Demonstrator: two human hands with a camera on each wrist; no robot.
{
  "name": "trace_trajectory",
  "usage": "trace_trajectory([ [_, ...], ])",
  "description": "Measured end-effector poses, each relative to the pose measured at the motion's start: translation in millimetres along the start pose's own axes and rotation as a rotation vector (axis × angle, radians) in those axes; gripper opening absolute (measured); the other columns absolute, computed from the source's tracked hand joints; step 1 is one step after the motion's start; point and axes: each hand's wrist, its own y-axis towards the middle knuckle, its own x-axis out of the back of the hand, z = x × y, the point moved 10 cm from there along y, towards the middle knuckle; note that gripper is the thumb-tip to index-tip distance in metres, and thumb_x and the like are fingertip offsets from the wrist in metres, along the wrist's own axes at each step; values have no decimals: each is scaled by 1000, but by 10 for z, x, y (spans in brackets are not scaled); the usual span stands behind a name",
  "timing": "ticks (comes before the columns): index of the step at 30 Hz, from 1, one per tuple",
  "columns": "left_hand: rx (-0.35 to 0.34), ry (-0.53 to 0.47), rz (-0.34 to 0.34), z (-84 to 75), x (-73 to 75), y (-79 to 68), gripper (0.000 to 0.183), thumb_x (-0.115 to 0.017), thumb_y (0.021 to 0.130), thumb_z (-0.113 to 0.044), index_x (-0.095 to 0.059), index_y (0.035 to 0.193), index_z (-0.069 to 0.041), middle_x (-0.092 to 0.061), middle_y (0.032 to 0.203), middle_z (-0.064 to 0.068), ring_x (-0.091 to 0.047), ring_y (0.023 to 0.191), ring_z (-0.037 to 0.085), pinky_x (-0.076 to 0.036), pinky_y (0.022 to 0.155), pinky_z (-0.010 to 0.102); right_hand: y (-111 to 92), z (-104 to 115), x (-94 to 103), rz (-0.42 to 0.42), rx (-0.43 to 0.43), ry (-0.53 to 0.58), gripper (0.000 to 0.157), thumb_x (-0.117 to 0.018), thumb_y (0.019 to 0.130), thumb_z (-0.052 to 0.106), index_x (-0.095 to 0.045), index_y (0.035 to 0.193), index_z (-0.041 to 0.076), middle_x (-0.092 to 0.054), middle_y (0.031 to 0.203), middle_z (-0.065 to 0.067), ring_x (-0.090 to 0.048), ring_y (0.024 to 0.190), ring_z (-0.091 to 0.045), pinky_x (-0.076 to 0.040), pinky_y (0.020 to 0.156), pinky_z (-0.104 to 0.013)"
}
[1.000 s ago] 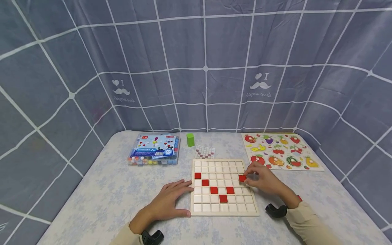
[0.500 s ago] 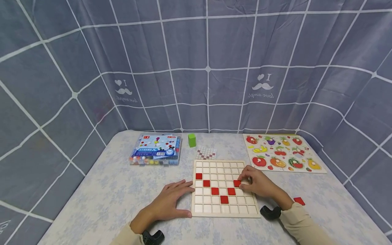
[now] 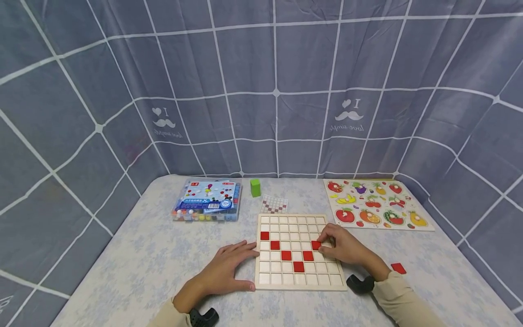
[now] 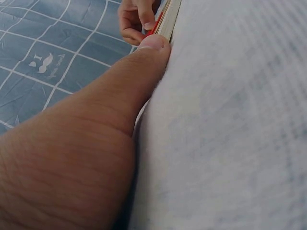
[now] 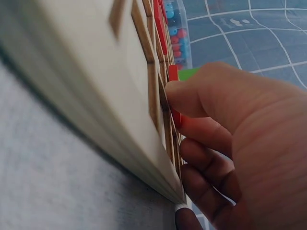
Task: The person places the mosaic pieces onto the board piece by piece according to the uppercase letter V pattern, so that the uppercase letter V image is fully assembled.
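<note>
A wooden grid board (image 3: 300, 287) with pale cells lies on the table in the head view. Several red square tiles, among them the lowest red tile (image 3: 299, 266), sit in its cells in a V-like line. My right hand (image 3: 345, 247) pinches another red tile (image 3: 316, 245) between thumb and fingers, right at a cell on the board's right part. In the right wrist view this tile (image 5: 173, 73) stands tilted against the grid. My left hand (image 3: 229, 270) lies with fingers spread along the board's left edge, fingertips and thumb at the frame.
Beyond the board lie a small pattern card (image 3: 274, 204) and a green block (image 3: 255, 187). A clear box of coloured beads (image 3: 207, 200) stands back left, a fruit puzzle board (image 3: 377, 204) back right. One loose red tile (image 3: 398, 268) lies beside my right forearm.
My right hand has moved left and nearer to me, bringing the red tile from the board's right edge to an inner cell. The left hand has stayed in place.
</note>
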Motion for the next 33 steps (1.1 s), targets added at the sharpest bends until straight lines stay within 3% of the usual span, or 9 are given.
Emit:
trace_trajectory([
  [21,10,12,5,15,-6,5,77,-67,83,-71,-54,145,-27,-38,159,-5,-28,149,27,-25,109,61,1,-10,-21,6,42,30,14,-75,88,6,-68,96,15,-59,93,6,-47,77,-12,-40,67,-28],
  [33,39,10,28,34,-17,8,79,-66,82,-74,-53,146,-30,-36,160,-9,-25,150,23,-23,112,59,20,-1,-25,-5,45,1,17,-75,85,2,-66,90,16,-58,91,7,-48,79,-12,-41,69,-30],
])
